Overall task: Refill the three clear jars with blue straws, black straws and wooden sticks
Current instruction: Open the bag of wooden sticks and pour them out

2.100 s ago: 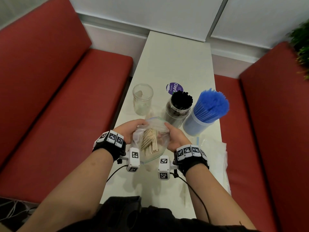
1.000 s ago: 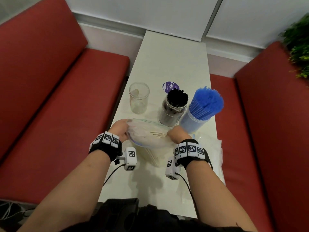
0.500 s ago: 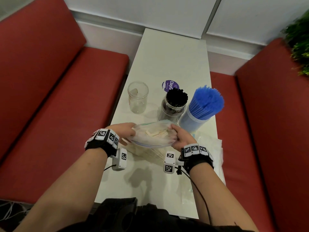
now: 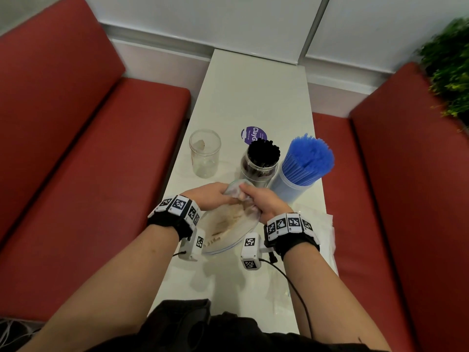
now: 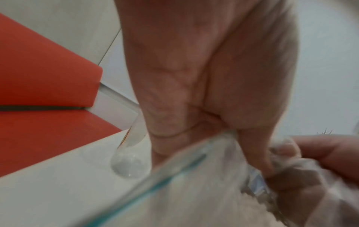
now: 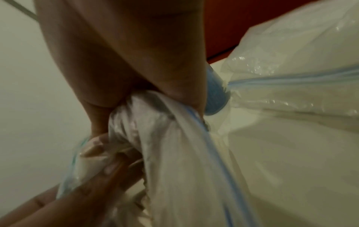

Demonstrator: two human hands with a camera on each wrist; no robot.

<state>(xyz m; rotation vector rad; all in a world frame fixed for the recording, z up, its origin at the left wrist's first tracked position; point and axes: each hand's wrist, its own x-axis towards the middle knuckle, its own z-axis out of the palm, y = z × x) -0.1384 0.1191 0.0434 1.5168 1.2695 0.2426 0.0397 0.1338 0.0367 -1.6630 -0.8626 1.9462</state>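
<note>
A clear zip bag [image 4: 228,224] of wooden sticks [image 4: 229,219] lies tipped between my hands, its blue zip edge toward me. My left hand [image 4: 213,196] and right hand [image 4: 256,201] both grip the bunched far end of the bag [image 5: 287,161] [image 6: 136,122], fingers curled into the plastic. Beyond them stand three jars: an empty clear jar [image 4: 205,153] at the left, a jar of black straws [image 4: 261,161] in the middle, and a jar of blue straws [image 4: 304,168] at the right. The empty clear jar [image 5: 130,159] shows blurred beside my left palm.
The narrow white table [image 4: 253,92] runs away from me between two red benches [image 4: 88,161]. A purple round sticker [image 4: 251,134] lies behind the black straws. Empty plastic bags [image 4: 319,229] lie at the table's right edge. A green plant [image 4: 449,59] sits at the far right.
My hands have come together from the bag's two sides onto its far end, bunching the plastic. The bag has tipped so its zip edge faces me.
</note>
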